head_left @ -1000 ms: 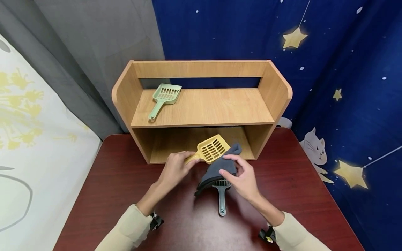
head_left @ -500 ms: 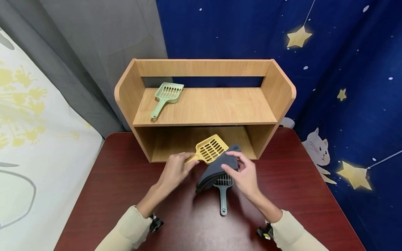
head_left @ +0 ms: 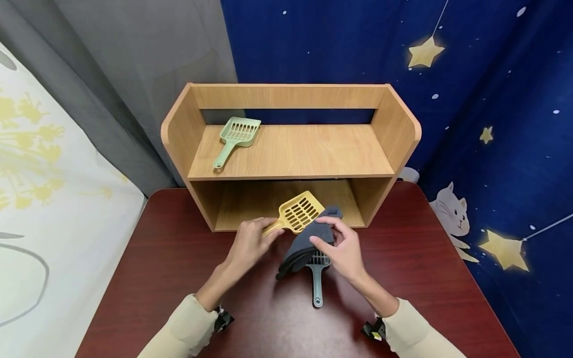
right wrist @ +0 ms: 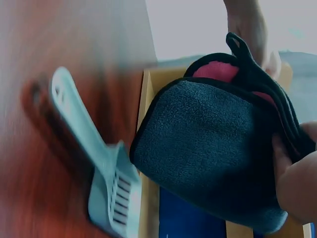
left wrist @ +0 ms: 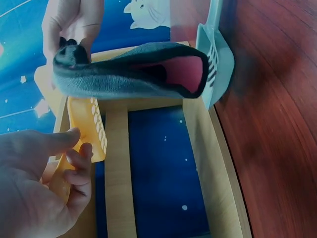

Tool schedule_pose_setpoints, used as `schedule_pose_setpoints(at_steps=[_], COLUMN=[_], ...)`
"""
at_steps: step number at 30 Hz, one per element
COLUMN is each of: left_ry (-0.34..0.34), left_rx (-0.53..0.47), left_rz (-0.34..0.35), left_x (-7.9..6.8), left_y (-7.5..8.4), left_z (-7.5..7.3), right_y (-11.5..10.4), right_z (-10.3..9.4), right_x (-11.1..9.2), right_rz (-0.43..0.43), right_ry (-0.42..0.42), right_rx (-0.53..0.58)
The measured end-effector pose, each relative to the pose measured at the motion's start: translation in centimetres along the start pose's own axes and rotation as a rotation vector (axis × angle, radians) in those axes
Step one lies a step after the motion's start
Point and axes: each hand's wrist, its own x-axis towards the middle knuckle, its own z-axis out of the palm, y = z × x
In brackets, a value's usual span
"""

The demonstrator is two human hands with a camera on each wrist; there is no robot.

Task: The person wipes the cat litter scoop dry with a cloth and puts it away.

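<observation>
My left hand (head_left: 248, 242) grips the handle of a yellow slotted scoop (head_left: 298, 213) (left wrist: 93, 130), its head lifted in front of the shelf's lower opening. My right hand (head_left: 341, 248) pinches a dark grey cloth (head_left: 304, 242) (right wrist: 213, 148) with a pink inner side (left wrist: 185, 72), holding it against the scoop's right edge. A grey-blue scoop (head_left: 317, 276) (right wrist: 99, 183) lies on the red-brown table (head_left: 170, 268) under the cloth, handle towards me. A green scoop (head_left: 235, 136) lies on the upper shelf at the left.
A wooden two-level shelf unit (head_left: 394, 129) stands at the table's far edge. Behind it hang a grey curtain (head_left: 134, 59) and a blue starry backdrop (head_left: 492, 99). A pale patterned cloth (head_left: 53, 199) lies to the left of the table.
My right hand has shifted the grey cloth slightly left and towards the yellow scoop. My left hand and the scoop stay almost still.
</observation>
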Motion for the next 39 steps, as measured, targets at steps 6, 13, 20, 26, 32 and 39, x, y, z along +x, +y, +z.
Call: schedule_pose_setpoints(at_steps=[6,13,20,26,32,39], left_ry=[-0.004,-0.004,-0.01,-0.023,-0.009,0.016], left_rx=[-0.014,-0.011,-0.005,-0.004,-0.012,-0.043], left_rz=[-0.019,-0.008,-0.013,-0.074,-0.153,-0.259], left_x=[0.3,-0.2,-1.0,-1.6,-2.1,-2.2], left_y=[0.5,0.4,0.1,-1.0,-2.9,-5.8], left_z=[0.3,0.1,-0.3,-0.1,0.2,0.7], right_y=[-0.1,0.2,0.5,-0.1,-0.6,-0.6], right_z=[2.3,0.7,-2.6,-4.2,-5.5,-6.3], right_x=[-1.1,-0.2,1.5,1.8,1.5,1.1], right_rz=[-0.11,-0.016,0.109,0.155,0.158,0.164], right_ry=[-0.097,-0.02,0.073,0.093,0.109,0.125], right_rx=[0.039,0.029,-0.02,-0.015,0.009,0.033])
